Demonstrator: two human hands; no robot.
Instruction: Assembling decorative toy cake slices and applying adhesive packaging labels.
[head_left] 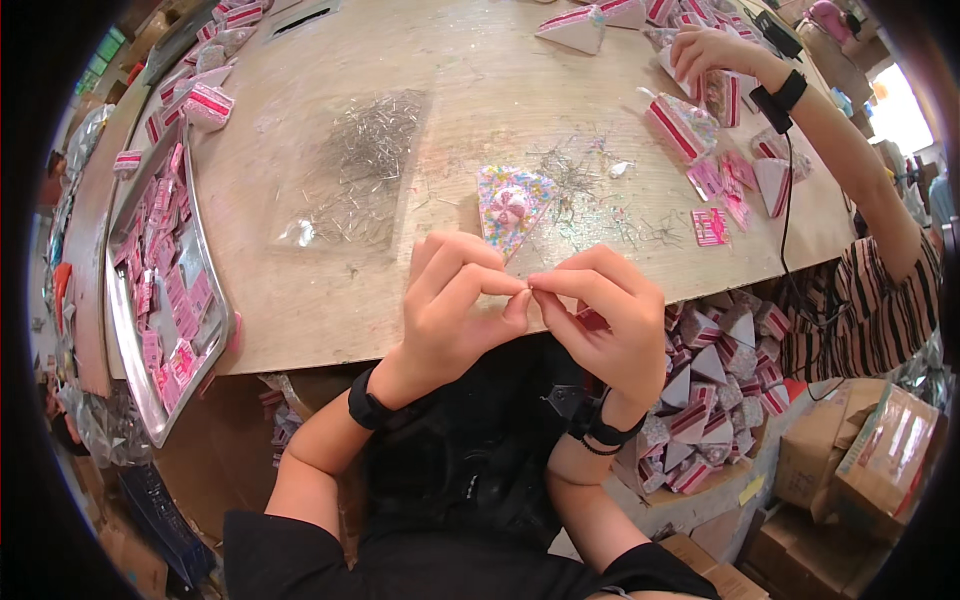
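Over the near edge of the table [300, 325], the left hand [445, 305] and right hand [610, 325] meet tip to tip, fingers pinched closed; whether they grip anything tiny, I can't tell. A sprinkled slice [500, 225] lies just beyond. Anything small could slip from so fine a pinch and vanish among the loose pins [575, 175]; a careless reach there might prick. The tabletop is pale wood, a pink-filled tray [157, 428] at left, heaped slices [700, 400] below its right side, a co-worker's hand [715, 52] beyond.
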